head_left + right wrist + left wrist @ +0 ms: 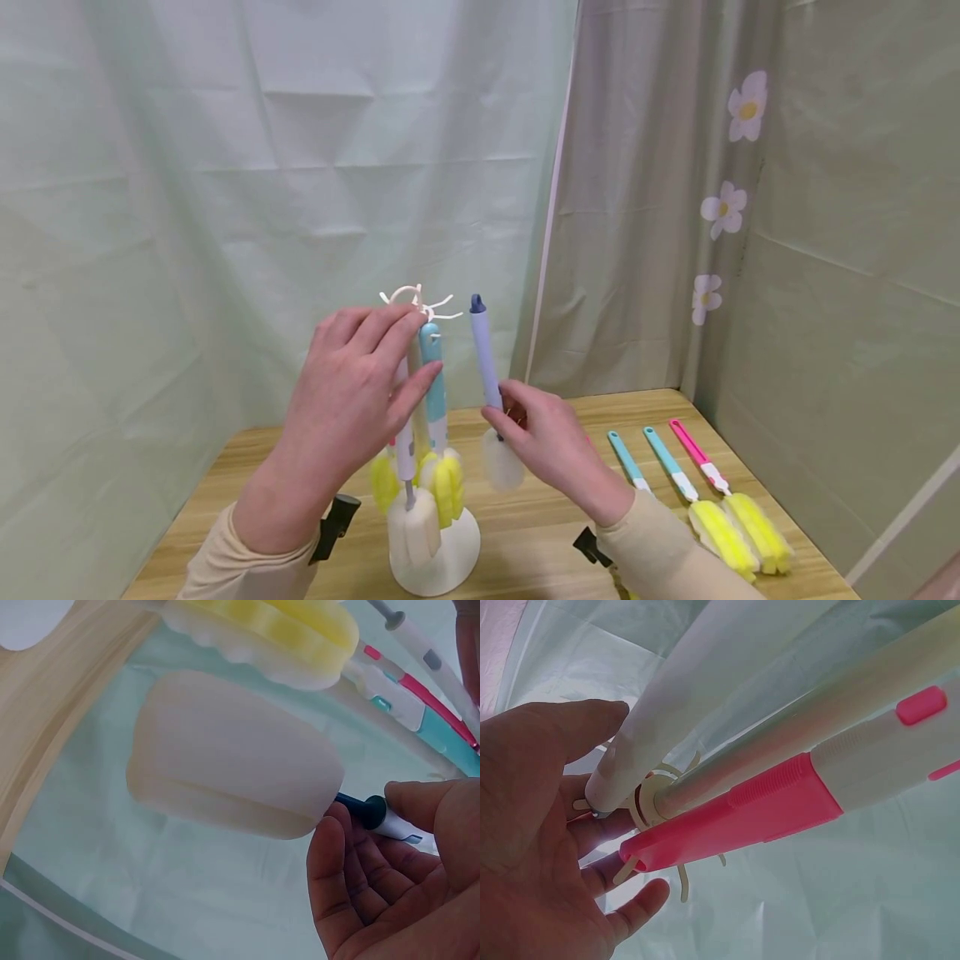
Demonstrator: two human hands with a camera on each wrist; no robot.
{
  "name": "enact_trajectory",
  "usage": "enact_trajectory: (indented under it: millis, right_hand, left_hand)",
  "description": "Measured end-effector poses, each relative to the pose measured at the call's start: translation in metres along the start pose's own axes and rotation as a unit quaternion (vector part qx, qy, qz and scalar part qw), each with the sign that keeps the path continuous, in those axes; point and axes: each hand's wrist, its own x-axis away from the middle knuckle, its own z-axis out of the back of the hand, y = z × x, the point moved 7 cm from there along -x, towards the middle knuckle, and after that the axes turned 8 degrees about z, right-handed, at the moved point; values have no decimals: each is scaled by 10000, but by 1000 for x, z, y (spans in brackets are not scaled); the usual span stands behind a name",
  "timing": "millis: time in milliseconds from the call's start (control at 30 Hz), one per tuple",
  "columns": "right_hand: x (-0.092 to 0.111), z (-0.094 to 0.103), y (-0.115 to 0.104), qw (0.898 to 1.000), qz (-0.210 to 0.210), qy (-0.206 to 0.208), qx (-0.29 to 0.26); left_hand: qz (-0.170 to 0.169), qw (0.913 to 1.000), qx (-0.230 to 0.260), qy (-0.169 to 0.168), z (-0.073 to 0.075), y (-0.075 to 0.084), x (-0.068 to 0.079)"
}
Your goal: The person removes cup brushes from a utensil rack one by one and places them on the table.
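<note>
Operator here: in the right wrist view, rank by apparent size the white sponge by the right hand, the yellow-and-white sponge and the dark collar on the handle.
1. White sponge
2. Yellow-and-white sponge, cut off by the frame's top edge
3. Dark collar

Nearness to the camera may affect the top two.

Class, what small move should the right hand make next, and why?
Probably ease the held brush left, its looped top toward a bare-looking hook: the right hand grips it beside the stand, where other brushes already hang.
</note>
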Motion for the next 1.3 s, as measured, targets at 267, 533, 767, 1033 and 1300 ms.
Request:
enact_trajectory:
  millis: [267,533,767,1033,1300]
  right_hand:
    - [4,4,8,9997,-202,85,85]
    - [10,11,18,9993,-275,155,205]
    - [17,14,30,9986,-475,176,147]
    - [25,17,44,9979,-591,156,236]
    - [35,17,55,9975,-598,17,371]
  left_hand:
    - [6,10000,65,59,0,-5,1]
    - [-17,9998,110,161,1,-4,1]
    - [-34,9997,152,196,1,-4,1]
    - [8,9997,184,175,1,-4,1]
    - [18,9999,123,110,1,-4,1]
